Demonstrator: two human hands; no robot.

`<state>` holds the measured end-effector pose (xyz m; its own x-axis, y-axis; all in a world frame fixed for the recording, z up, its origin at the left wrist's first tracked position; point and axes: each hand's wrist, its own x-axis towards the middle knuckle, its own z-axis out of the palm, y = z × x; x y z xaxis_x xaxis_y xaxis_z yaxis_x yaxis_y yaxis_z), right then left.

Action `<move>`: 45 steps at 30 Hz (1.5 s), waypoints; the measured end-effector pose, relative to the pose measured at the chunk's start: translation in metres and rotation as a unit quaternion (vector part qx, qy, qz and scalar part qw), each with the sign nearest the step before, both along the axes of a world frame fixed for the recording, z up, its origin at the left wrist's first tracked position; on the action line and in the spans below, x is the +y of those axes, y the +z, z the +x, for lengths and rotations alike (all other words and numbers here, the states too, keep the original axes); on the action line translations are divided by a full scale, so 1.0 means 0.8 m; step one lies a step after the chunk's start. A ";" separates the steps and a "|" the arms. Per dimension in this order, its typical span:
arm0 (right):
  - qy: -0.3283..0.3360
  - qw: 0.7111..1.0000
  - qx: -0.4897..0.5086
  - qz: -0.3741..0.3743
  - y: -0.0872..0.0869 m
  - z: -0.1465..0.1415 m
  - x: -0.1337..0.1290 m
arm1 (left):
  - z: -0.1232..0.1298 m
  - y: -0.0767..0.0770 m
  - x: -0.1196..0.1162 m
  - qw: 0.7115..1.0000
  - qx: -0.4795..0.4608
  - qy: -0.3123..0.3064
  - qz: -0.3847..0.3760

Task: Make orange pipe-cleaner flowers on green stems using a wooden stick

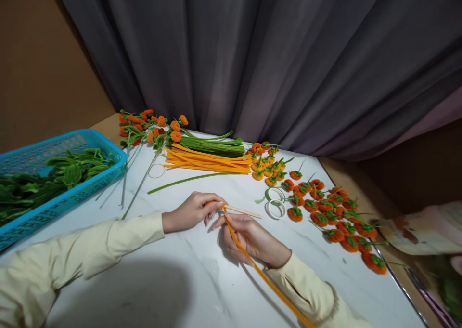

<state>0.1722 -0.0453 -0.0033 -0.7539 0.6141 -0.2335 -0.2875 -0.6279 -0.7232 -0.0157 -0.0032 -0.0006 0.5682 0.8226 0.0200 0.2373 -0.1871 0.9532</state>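
My left hand (195, 211) pinches one end of a thin wooden stick (247, 212), which points right over the white marbled table. An orange pipe cleaner (274, 287) meets the stick at my left fingertips. From there it runs down across my right hand (252, 241), whose fingers are closed on it, and trails toward the lower right. Behind the hands lie a bundle of orange pipe cleaners (209, 159), a bundle of green pipe cleaners (216, 145) and one single green pipe cleaner (191, 179). Two rolls of tape (275, 209) sit right of the stick.
At left stands a blue basket (119, 162) holding green fuzzy leaves (72, 171). Many small orange pumpkins (319, 218) with green tops spread along the right side. More pumpkins on stems (175, 125) lie at the back left. A co-worker's sleeve (415, 231) shows at far right.
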 end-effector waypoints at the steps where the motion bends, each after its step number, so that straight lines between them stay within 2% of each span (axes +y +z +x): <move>1: 0.002 1.000 0.001 0.002 0.001 0.000 0.000 | 0.000 0.001 0.000 1.000 0.006 -0.003 -0.002; 9: 0.008 0.999 -0.041 -0.022 -0.008 0.005 0.005 | 0.000 0.003 0.000 0.998 0.043 -0.009 0.051; 12: 0.015 0.998 -0.056 -0.023 -0.004 0.004 0.005 | 0.000 0.003 -0.001 0.995 0.052 -0.012 0.083; 19: 0.025 0.996 -0.089 0.021 0.011 0.000 0.001 | -0.001 0.001 -0.003 0.977 0.052 -0.030 0.207; 22: 0.042 0.995 -0.082 0.043 0.012 0.000 0.000 | -0.001 0.000 -0.003 0.971 0.051 -0.041 0.230; 29: 0.027 0.996 -0.074 0.047 0.013 -0.002 -0.003 | -0.003 0.005 -0.004 0.978 0.085 -0.039 0.187; 33: 0.034 0.995 -0.079 0.051 0.007 0.000 -0.003 | -0.004 0.004 0.003 0.988 0.098 -0.041 0.108; 36: 0.049 0.995 -0.079 0.034 0.006 0.004 -0.001 | -0.006 0.003 0.009 0.992 0.096 -0.056 0.063; 41: 0.079 0.995 -0.053 0.002 0.007 0.009 0.003 | -0.006 0.004 0.012 0.993 0.089 -0.073 0.031; 45: 0.069 0.997 -0.041 -0.022 0.010 0.008 0.000 | -0.006 0.007 0.012 0.993 0.090 -0.075 0.021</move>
<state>0.1785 -0.0453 0.0049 -0.8072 0.4941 -0.3229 -0.1375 -0.6894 -0.7112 -0.0205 0.0061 0.0048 0.6819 0.7290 -0.0607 0.3693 -0.2715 0.8887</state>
